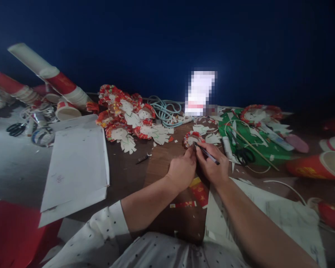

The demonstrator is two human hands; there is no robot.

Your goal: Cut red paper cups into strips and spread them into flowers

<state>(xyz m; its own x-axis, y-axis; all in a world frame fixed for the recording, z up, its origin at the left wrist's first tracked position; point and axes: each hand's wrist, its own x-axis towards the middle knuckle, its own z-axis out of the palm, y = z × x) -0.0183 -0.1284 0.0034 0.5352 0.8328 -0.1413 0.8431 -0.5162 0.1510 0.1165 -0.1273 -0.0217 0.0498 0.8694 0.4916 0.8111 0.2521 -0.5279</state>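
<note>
My right hand (214, 163) is closed around a dark pen (209, 153), its tip down at a small paper craft (193, 140) with a red patterned, ring-like rim and a pale centre. My left hand (182, 169) has its fingers curled together at the near edge of that craft, holding it against the brown table. Part of the craft is hidden behind my fingers. Just beyond it lie white leaf-shaped paper cutouts (203, 129). Below my hands there is a red and yellow paper piece (199, 191).
Similar red-rimmed crafts (123, 115) are heaped at the back left, beside a light blue cord (167, 111). White sheets (78, 163) lie left. Scissors (244, 156) rest on green material (257, 149) at right. Paper cups (321, 165) stand near both sides. A blurred bright screen (199, 93) stands behind.
</note>
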